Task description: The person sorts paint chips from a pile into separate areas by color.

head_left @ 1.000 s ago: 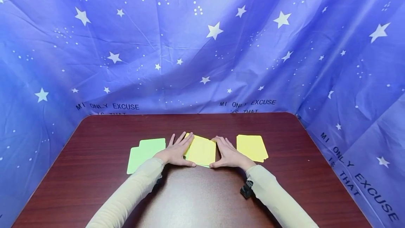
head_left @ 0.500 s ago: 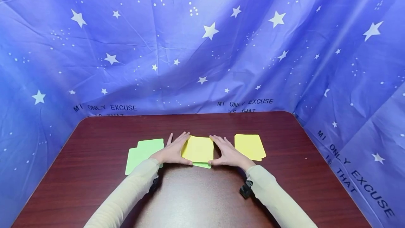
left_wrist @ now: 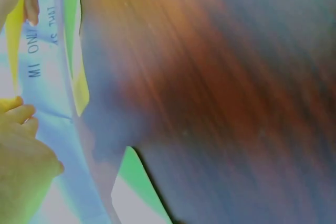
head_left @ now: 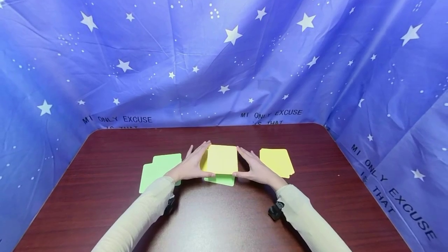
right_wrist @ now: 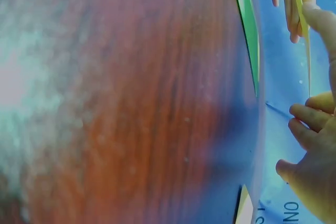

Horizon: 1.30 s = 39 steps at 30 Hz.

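Observation:
Between both hands, a square yellow card point(head_left: 222, 160) is held by its edges, thumbs at the near corners and fingers at the far ones. It is raised off the table, and the left wrist view shows it edge-on as a thin yellow sheet point(left_wrist: 16, 30). The left hand point(head_left: 191, 165) grips its left side; more yellow shows beside that palm. On the opposite side the right hand point(head_left: 258, 169) grips it. Beneath lies a green card point(head_left: 220, 180) on the table, partly hidden by the yellow one.
Two overlapping green cards point(head_left: 164, 166) lie at the left, partly behind the left forearm. A small pile of yellow cards point(head_left: 276, 162) lies beyond the right hand. Starry blue cloth point(head_left: 196, 49) hangs around the dark red wooden table point(head_left: 224, 221).
Both hands have drawn the yellow card off the middle pile and raised it. More of the green card underneath now shows. The side piles stay put.

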Each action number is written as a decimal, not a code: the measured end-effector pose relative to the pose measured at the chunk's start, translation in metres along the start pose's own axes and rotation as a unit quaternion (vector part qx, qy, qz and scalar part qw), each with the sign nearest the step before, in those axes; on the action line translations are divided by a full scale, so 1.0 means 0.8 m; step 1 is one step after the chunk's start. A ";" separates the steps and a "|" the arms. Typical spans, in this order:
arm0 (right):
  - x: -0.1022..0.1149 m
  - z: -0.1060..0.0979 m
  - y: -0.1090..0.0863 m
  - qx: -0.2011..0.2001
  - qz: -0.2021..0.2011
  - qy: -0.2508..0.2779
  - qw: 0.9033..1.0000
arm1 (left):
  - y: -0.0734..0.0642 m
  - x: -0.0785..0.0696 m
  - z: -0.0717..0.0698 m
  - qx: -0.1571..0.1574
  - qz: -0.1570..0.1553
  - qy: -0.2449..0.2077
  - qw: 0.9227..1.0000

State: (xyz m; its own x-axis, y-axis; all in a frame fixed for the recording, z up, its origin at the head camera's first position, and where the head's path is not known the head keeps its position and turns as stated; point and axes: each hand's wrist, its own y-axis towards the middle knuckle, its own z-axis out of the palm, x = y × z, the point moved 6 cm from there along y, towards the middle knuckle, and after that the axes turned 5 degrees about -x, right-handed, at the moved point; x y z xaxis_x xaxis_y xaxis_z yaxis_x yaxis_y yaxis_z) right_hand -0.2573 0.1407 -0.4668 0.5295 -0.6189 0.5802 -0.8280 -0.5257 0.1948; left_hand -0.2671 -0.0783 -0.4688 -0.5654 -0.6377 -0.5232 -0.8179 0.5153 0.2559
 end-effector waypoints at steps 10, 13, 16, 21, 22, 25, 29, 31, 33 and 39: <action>-0.003 -0.019 -0.015 -0.006 0.020 0.033 0.999 | 0.007 -0.020 0.003 -0.002 0.024 -0.020 1.000; -0.005 -0.023 -0.019 -0.010 0.024 0.029 0.999 | 0.010 -0.026 0.004 0.003 0.025 -0.031 0.999; -0.005 -0.028 -0.024 -0.016 0.028 0.026 0.999 | 0.013 -0.031 0.004 0.006 0.026 -0.044 0.999; -0.006 -0.035 -0.033 -0.024 0.027 0.020 0.999 | 0.018 -0.038 0.010 0.019 0.019 -0.050 0.998; -0.007 -0.036 -0.035 -0.026 0.027 0.019 0.999 | 0.020 -0.040 0.011 0.022 0.018 -0.051 0.998; -0.012 -0.040 -0.041 -0.029 0.027 0.013 0.999 | 0.024 -0.044 0.016 0.028 0.018 -0.054 0.998; -0.020 -0.043 -0.046 -0.025 0.028 0.005 0.999 | 0.029 -0.048 0.021 0.030 0.020 -0.054 0.998; -0.023 -0.045 -0.047 -0.020 0.027 0.001 0.999 | 0.031 -0.048 0.024 0.030 0.022 -0.060 0.998; -0.023 -0.047 -0.049 -0.017 0.022 -0.001 1.000 | 0.034 -0.050 0.027 0.027 0.026 -0.067 0.997; -0.028 -0.057 -0.057 -0.023 0.008 -0.004 1.000 | 0.044 -0.058 0.038 0.032 0.031 -0.071 0.996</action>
State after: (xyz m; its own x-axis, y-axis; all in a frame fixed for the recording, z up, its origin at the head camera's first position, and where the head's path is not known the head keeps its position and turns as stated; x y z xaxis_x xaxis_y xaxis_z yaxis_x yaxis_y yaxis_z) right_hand -0.2395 0.2054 -0.4529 0.5174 -0.6317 0.5773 -0.8439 -0.4887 0.2216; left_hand -0.2663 -0.0132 -0.4601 -0.5906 -0.5184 -0.6184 -0.7704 0.5902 0.2411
